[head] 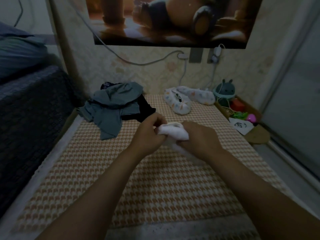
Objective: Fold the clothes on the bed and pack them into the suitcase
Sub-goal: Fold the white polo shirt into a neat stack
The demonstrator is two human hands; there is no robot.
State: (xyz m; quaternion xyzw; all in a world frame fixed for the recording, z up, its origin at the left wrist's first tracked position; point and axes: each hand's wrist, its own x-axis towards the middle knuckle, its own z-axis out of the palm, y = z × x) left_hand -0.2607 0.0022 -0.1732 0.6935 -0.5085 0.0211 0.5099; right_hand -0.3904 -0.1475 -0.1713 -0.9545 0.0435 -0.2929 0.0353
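As we're looking down over the bed mat, the orange-and-white houndstooth one, we're holding a small white garment just above the middle of it. It could be a sock or a bit of underwear, honestly we can't tell, it's all bunched up. Our left hand is pinching its left end with curled fingers. Our right hand is gripping the right end, knuckles up, with more white fabric trailing under the palm toward the mat. So both hands are clamped on the same piece, nearly touching each other.

The other clothes are sitting at about 10 o'clock from our hands. A grey-green top is lying crumpled near the mat's far left corner, spilling over a black garment that's poking out on its right side.

At 1 o'clock a pair of print-dotted white slippers is lying by the wall. At 2 o'clock a dark rabbit-eared gadget is sitting by the wall, and a box of colourful odds and ends is sitting just in front of it, off the mat's right edge. At 12 o'clock a big poster is hanging on the wall, and at 9 o'clock a dark textured blanket is running alongside the mat.
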